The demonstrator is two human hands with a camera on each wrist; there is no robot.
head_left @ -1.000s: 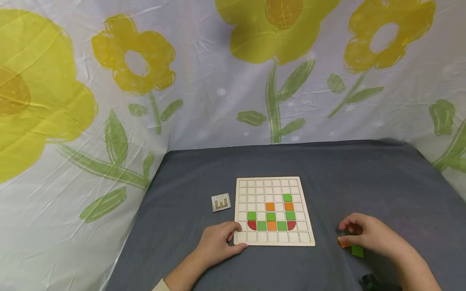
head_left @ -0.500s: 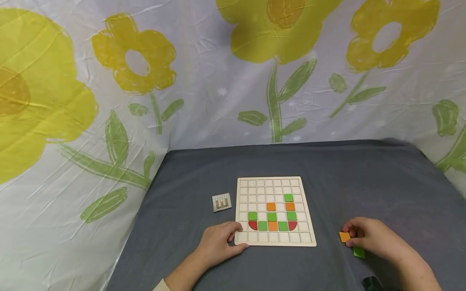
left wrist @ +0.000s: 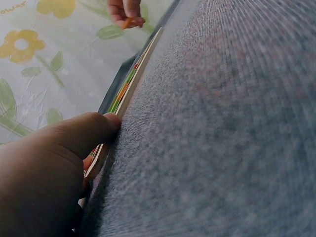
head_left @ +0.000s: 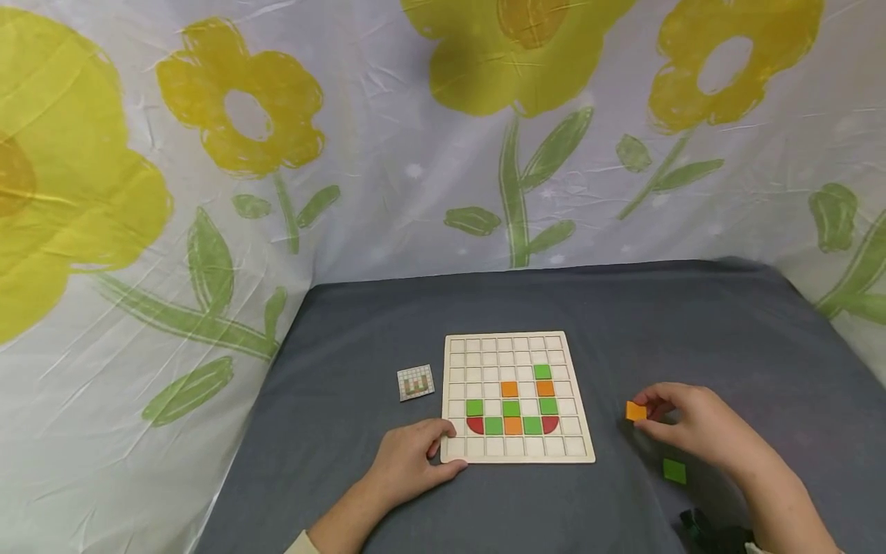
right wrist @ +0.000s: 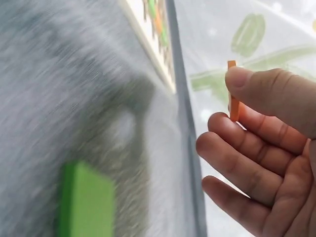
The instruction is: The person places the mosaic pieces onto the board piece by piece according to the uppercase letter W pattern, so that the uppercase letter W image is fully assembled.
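Note:
My right hand [head_left: 701, 422] pinches an orange square tile [head_left: 635, 411] between thumb and fingers, raised off the cloth; the right wrist view shows the tile [right wrist: 232, 91] edge-on. Below that hand a green square tile [head_left: 674, 471] lies on the cloth. At the lower left corner of a pale wooden grid board [head_left: 574, 446], my left hand [head_left: 410, 462] holds the board's edge, thumb [left wrist: 106, 123] along the near side and fingers at the left side. Green, orange and red tiles sit in the board's cells, with two red quarter-rounds at the ends of a low row.
A small pattern card [head_left: 416, 383] lies left of the board. Near the front right, a dark object [head_left: 697, 527] is partly behind the right forearm. Dark grey cloth [head_left: 374, 338] covers the table, and a flower-printed curtain [head_left: 388, 154] hangs behind it.
The right hand has picked up the orange tile from beside the green one and moved it up, away from the body. The left hand stays at the board's corner.

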